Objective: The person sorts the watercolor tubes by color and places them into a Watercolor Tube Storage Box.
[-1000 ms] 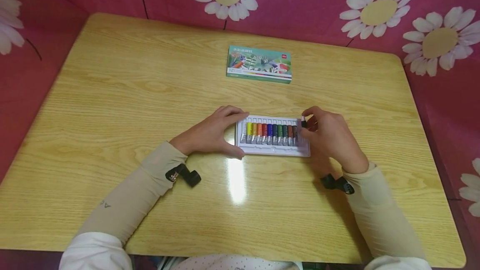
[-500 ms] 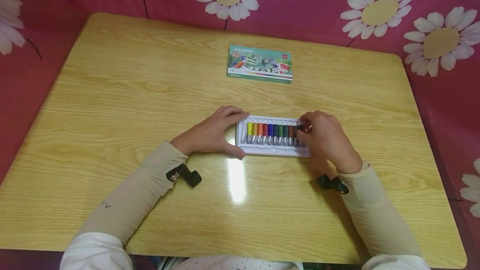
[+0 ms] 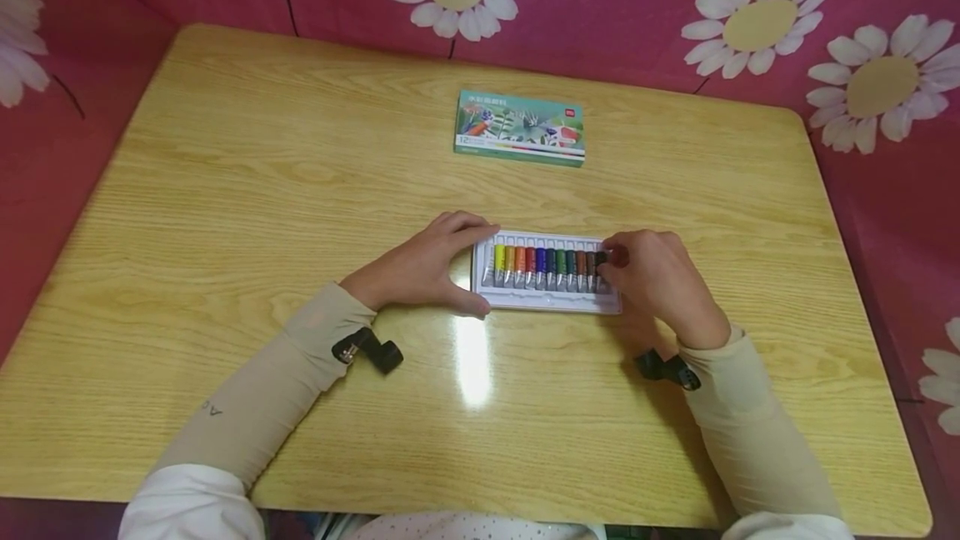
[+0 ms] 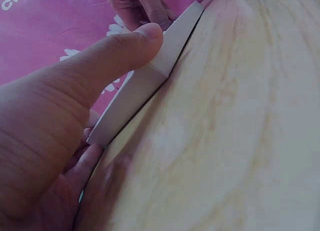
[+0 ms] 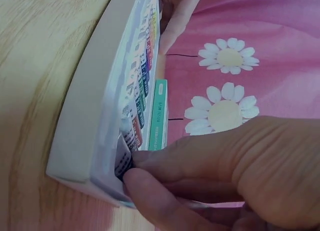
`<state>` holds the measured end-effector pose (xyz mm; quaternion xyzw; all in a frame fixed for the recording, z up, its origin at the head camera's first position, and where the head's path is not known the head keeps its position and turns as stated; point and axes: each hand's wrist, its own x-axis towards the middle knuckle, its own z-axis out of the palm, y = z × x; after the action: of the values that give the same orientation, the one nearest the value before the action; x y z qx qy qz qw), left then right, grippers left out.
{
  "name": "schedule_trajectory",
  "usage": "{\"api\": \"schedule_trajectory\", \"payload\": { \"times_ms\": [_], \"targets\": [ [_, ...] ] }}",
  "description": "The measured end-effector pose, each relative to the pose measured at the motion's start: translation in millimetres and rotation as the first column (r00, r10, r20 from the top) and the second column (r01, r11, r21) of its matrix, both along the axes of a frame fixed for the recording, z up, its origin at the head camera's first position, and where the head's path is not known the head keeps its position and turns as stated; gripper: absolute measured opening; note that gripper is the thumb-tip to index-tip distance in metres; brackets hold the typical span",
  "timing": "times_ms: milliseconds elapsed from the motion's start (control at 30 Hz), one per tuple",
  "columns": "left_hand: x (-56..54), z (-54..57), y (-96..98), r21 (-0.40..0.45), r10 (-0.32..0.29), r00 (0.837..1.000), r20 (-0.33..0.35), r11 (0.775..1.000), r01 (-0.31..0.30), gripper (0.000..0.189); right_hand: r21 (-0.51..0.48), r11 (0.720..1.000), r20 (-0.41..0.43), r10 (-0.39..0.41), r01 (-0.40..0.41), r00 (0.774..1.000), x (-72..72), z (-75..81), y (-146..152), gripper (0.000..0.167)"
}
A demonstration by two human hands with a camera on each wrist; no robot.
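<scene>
A white tray (image 3: 517, 302) of paint tubes (image 3: 541, 261) lies on the table, its colours running from white and yellow at the left to brown and black at the right. My left hand (image 3: 423, 265) holds the tray's left end, thumb at the near edge and fingers at the far edge. At the other end my right hand (image 3: 667, 286) pinches a black paint tube (image 5: 123, 163) between thumb and finger. That tube sits in the end slot beside the brown ones, partly hidden by the fingertips. In the left wrist view the thumb (image 4: 135, 46) lies against the tray's side.
A green paint box (image 3: 519, 127) with a floral print lies flat behind the tray. The wooden table (image 3: 262, 165) meets a pink cloth (image 3: 600, 7) with daisies along its back and sides.
My right hand has brought the black tube left and down into the tray's right end slot, then shifted slightly right. The left hand and the tray have stayed put.
</scene>
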<state>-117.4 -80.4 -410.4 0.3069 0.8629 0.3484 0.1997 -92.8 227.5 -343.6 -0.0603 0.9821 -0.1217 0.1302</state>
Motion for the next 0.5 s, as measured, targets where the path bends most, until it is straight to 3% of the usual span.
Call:
{"api": "schedule_trajectory", "payload": {
  "times_ms": [500],
  "targets": [
    [-0.6, 0.5, -0.8, 0.010, -0.011, 1.000, -0.010, 1.000, 0.011, 0.113, 0.004, 0.999, -0.003, 0.053, -0.053, 0.999, -3.9, 1.2, 2.7, 0.026]
  ]
}}
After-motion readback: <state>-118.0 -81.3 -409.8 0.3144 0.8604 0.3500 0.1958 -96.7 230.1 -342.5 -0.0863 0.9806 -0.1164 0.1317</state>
